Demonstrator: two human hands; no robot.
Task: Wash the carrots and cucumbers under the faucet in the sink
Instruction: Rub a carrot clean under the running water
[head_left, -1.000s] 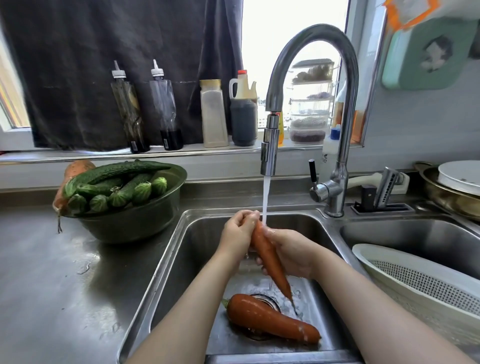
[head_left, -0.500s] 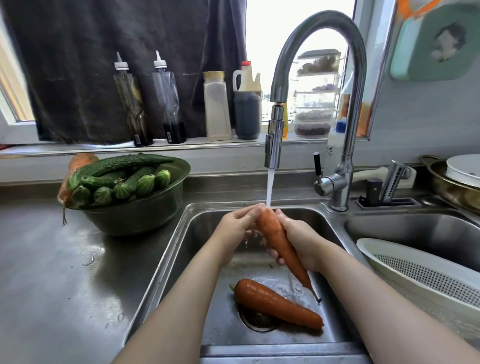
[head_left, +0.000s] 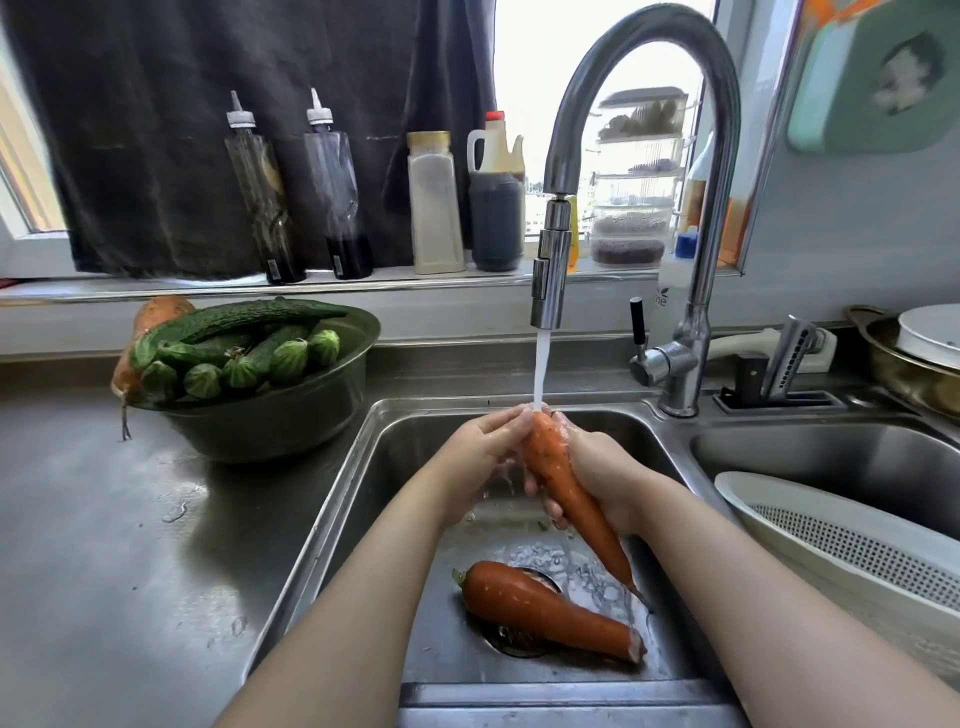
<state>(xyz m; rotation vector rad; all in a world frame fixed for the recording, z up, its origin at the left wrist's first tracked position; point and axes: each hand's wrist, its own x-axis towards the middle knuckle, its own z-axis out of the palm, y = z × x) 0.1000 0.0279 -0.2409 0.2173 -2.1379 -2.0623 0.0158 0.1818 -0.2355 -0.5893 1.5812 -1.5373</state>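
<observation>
Carrot (head_left: 566, 488) top moved under stream (head_left: 541, 369) | tip down-right | left hand (head_left: 480, 457), right hand (head_left: 608, 478) clasp it

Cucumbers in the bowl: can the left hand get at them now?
Likely yes, once freed: left hand grips the held carrot, but the cucumbers lie uncovered on its side, nothing between.
</observation>
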